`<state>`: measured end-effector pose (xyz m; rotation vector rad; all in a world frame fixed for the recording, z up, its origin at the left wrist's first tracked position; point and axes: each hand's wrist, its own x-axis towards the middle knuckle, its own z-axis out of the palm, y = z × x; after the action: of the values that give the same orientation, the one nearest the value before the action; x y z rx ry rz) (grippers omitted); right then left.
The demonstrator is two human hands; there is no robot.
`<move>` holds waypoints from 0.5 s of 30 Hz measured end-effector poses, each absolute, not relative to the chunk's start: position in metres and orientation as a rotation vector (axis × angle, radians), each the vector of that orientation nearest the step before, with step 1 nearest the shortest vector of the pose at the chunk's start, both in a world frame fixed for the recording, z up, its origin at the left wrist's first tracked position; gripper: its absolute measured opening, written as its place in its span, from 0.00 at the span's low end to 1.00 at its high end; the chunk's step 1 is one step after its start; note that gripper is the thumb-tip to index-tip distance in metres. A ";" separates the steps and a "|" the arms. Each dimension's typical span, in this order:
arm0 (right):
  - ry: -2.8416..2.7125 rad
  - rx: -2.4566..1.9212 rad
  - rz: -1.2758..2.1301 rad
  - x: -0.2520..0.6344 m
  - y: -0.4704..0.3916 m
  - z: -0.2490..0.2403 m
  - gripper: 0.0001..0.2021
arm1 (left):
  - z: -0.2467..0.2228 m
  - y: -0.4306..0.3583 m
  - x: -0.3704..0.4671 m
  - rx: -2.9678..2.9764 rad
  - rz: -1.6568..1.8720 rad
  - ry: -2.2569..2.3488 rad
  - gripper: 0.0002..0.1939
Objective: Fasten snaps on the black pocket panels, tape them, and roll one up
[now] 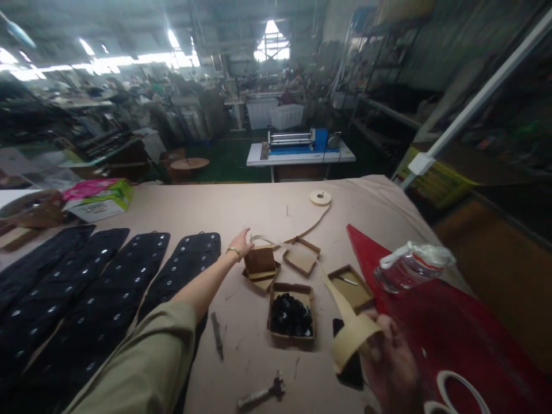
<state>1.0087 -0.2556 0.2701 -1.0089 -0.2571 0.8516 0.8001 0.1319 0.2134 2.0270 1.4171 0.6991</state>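
Cream tape (356, 343) loops from the curled right hand's (390, 353) grip; left hand (242, 242) reaches, hold indeterminable. Apparent step: tape paying-out; next calls for steady tension.

Two hands (242, 244) — four black panels (185, 269) — two white rings (452, 374), one jar (399, 273)

The olive-sleeved left arm (175, 328) stretches toward one o'clock, its left hand (242, 242) with fingers extended; the blurred right hand (394, 362), fingers bent, is at about five o'clock.
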 end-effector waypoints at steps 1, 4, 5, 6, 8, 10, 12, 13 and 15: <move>-0.148 -1.037 0.875 1.003 -0.264 0.254 0.23 | 0.215 0.131 0.818 2.076 0.693 1.369 0.36; -0.036 -1.035 0.908 0.986 -0.278 0.217 0.21 | 0.211 0.094 0.854 2.202 0.658 1.206 0.29; -0.043 -1.011 0.913 0.983 -0.278 0.209 0.22 | 0.207 0.072 0.857 2.238 0.626 1.134 0.25; -0.066 -0.981 0.927 0.980 -0.277 0.204 0.22 | 0.202 0.047 0.855 2.285 0.573 1.013 0.22; -0.173 -0.915 1.001 0.977 -0.272 0.202 0.21 | 0.192 -0.006 0.838 2.256 0.422 0.840 0.17; -0.305 -0.863 1.096 0.970 -0.266 0.211 0.18 | 0.185 -0.059 0.807 2.097 0.334 0.841 0.15; -0.490 -0.812 1.165 0.953 -0.263 0.231 0.14 | 0.185 -0.107 0.772 1.936 0.308 0.912 0.17; -0.648 -0.763 1.203 0.942 -0.263 0.242 0.12 | 0.189 -0.128 0.755 1.782 0.319 0.928 0.19; -1.110 -0.609 1.314 0.914 -0.265 0.260 0.07 | 0.202 -0.166 0.726 1.400 0.356 0.897 0.29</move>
<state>0.9138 -0.2654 0.2605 -0.6095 -1.1095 1.3137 0.7265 -0.1656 0.2022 1.4001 0.8970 0.3555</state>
